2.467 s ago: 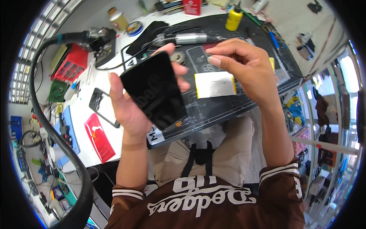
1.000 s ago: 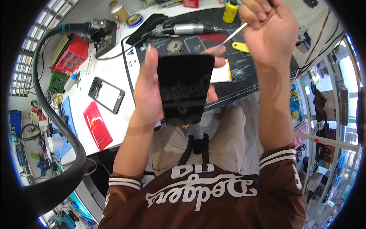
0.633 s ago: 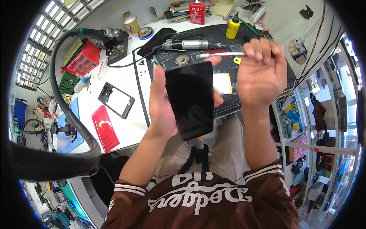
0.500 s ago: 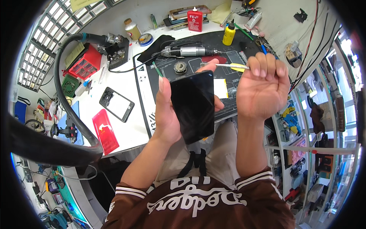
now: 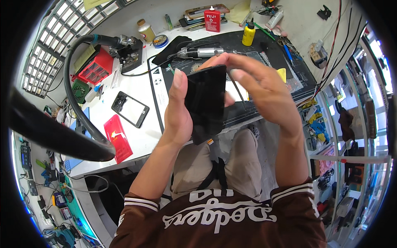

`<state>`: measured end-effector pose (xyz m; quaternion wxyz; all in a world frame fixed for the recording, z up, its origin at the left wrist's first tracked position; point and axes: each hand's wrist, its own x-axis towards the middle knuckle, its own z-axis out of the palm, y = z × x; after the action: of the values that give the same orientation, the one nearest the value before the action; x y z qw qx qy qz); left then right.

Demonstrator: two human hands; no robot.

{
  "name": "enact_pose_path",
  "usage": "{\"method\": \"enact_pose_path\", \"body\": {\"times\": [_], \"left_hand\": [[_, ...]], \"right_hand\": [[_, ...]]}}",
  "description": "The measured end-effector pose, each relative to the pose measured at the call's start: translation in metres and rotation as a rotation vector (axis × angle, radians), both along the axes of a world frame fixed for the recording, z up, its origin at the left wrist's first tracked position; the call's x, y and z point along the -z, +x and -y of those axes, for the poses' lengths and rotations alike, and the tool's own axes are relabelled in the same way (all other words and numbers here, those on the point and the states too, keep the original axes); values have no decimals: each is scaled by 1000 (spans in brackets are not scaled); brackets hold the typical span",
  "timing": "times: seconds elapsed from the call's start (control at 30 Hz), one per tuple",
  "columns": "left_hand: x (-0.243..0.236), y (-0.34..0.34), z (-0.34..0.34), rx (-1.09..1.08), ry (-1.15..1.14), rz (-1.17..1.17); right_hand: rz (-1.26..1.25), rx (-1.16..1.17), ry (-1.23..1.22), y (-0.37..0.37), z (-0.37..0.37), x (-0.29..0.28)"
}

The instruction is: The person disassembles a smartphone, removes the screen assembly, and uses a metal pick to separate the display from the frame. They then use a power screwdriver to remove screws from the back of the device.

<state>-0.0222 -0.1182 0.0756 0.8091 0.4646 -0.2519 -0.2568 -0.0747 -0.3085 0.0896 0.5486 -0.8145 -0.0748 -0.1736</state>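
Note:
My left hand [image 5: 180, 113] grips a black phone [image 5: 205, 103] by its left edge, its dark glossy face toward me, upright above my lap at the table's front edge. My right hand [image 5: 264, 89] is at the phone's upper right corner. Its fingertips touch the top edge and pinch a thin metal tool [image 5: 235, 84] that runs down beside the phone's right side. A yellow piece [image 5: 281, 74] shows just behind that hand.
A black work mat [image 5: 264, 45] lies behind the phone, with a silver handpiece [image 5: 202, 52] and a yellow bottle [image 5: 248, 35] on it. On the white table [image 5: 140, 136] lie a phone frame [image 5: 130, 109], a red card [image 5: 118, 138] and a red box [image 5: 95, 68]. A thick black hose [image 5: 76, 103] arcs at left.
My right hand has come down from above the mat to the phone's top right corner with the thin tool. My left hand has kept hold of the phone, now tilted slightly.

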Motion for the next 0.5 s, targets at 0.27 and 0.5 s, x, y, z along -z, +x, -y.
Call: {"method": "enact_pose_path", "body": {"times": [0.27,0.5], "left_hand": [[6,14,-8,40,-144,-143],[15,27,-12,100,-143,-128]], "right_hand": [[33,84,112,15,-9,20],[185,85,-234,4,1,9]]}}
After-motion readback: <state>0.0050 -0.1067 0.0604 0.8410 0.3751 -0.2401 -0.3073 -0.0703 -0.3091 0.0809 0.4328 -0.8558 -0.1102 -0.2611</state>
